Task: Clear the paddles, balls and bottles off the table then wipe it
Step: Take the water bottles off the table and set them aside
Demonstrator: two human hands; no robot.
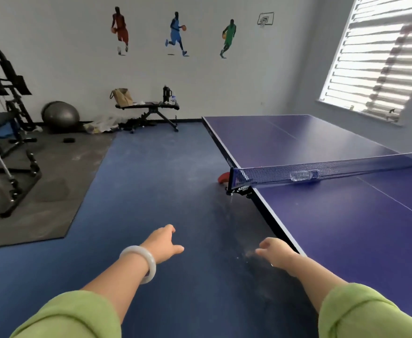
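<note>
We note left hand (pixel 164 242) and right hand (pixel 274 251) low center, both loose-fingered and empty, probably free to collect paddle (pixel 224 178) and bottle (pixel 303 175) mid-frame.

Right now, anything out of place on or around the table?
A clear bottle lies on its side on the table, right behind the net. A red paddle pokes out past the table edge by the net post; what supports it is hidden.

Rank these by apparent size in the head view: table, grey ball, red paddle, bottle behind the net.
1. table
2. grey ball
3. bottle and red paddle: not ranked. The net post hides part of the paddle, and the net blurs the bottle.
</note>
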